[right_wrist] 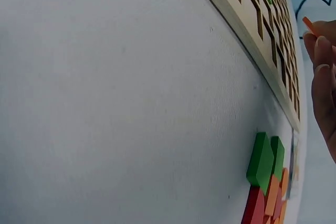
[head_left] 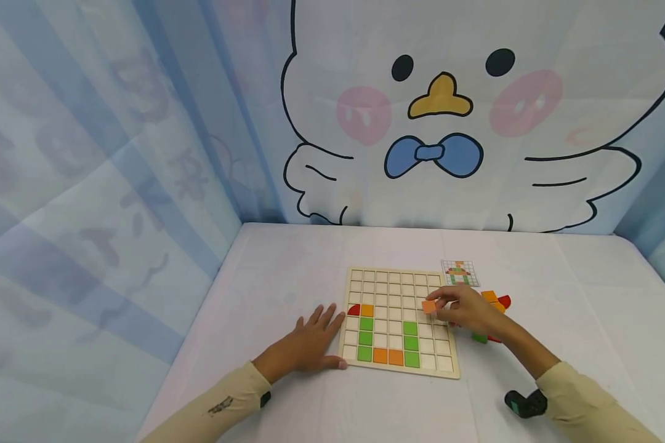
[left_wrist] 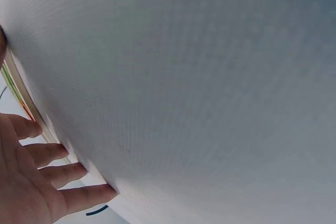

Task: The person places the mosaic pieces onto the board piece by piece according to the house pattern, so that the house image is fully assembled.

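Note:
A wooden grid board lies on the table with colored tiles in some of its cells. Two green columns and two orange squares fill cells near its front; a red quarter-round tile sits beside an orange square at the left. My left hand rests at the board's left edge, fingers spread and touching the rim. Above the right part of the board, my right hand pinches an orange square tile between thumb and fingertips. In the right wrist view that tile appears edge-on, raised off the board.
A pattern card lies behind the board's far right corner. Loose green, red and orange pieces are piled to the right of the board, partly under my right hand and wrist. A printed curtain stands behind the table.

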`<state>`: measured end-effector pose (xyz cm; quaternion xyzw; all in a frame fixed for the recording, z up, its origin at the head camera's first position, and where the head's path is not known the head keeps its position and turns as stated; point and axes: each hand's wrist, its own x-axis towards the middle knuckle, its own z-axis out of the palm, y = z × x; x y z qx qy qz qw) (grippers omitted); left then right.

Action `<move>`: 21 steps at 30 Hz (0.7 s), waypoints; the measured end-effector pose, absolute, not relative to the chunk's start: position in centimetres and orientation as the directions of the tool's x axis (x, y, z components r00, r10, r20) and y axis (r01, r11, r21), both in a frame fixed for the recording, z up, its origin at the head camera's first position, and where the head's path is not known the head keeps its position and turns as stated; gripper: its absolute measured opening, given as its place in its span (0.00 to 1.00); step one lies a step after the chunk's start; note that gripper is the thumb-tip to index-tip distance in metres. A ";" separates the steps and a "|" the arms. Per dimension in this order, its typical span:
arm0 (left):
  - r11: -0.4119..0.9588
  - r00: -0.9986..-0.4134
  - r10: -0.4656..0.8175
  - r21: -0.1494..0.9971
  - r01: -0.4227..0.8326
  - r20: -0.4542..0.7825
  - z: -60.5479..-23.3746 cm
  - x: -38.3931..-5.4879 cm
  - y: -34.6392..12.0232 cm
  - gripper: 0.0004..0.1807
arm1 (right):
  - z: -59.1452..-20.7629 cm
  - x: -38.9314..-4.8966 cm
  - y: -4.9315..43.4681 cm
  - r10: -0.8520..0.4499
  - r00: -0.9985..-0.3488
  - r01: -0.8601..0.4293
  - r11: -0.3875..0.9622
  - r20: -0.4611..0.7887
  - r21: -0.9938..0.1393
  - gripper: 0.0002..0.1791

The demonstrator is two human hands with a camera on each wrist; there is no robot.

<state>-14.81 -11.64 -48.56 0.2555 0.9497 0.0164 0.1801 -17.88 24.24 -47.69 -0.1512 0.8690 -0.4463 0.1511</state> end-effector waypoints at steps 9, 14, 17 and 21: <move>0.864 -0.802 0.500 0.130 0.486 -0.327 -48.7 -14.9 -11.7 0.56 | -48.4 -18.4 21.7 -0.441 -0.893 -0.196 0.558 -0.088 -0.806 0.16; 0.863 -0.799 0.503 0.134 0.488 -0.331 -48.9 -15.0 -11.8 0.56 | -48.5 -18.6 20.4 -0.459 -0.887 -0.239 0.561 -0.057 -0.793 0.15; 0.862 -0.798 0.504 0.134 0.489 -0.330 -49.0 -15.0 -11.8 0.56 | -48.6 -18.8 19.7 -0.474 -0.880 -0.273 0.567 -0.036 -0.777 0.15; 0.862 -0.799 0.504 0.132 0.489 -0.329 -49.0 -15.0 -11.8 0.56 | -48.6 -19.1 18.5 -0.480 -0.877 -0.288 0.581 -0.034 -0.761 0.15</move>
